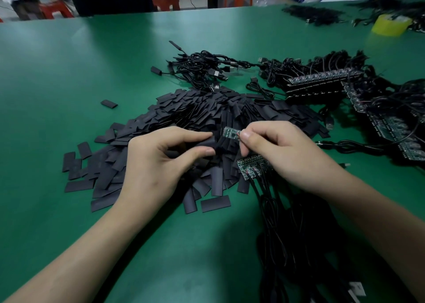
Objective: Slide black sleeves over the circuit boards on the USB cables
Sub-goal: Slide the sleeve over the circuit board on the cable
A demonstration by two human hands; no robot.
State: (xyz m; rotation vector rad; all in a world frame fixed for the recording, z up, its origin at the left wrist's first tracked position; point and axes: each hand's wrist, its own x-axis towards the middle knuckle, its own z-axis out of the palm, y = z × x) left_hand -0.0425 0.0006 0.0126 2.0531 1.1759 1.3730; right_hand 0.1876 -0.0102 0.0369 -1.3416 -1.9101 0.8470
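A big pile of flat black sleeves (pixel 207 118) lies on the green table (pixel 69 72). Above it my left hand (pixel 156 164) pinches one black sleeve (pixel 207 145) between thumb and forefinger. My right hand (pixel 282 150) pinches a small green circuit board (pixel 231 133) by its cable end; the board's free end points left at the sleeve, a short gap apart. Under my right hand hangs a row of bare boards (pixel 250 168), their black cables (pixel 287 233) trailing toward me.
Sleeved USB cables (pixel 202 70) lie tangled behind the pile. Rows of bare boards with cables (pixel 322 81) fill the right side. A yellow tape roll (pixel 391 25) and more cables sit at the far right. Red stools stand beyond the table's far edge.
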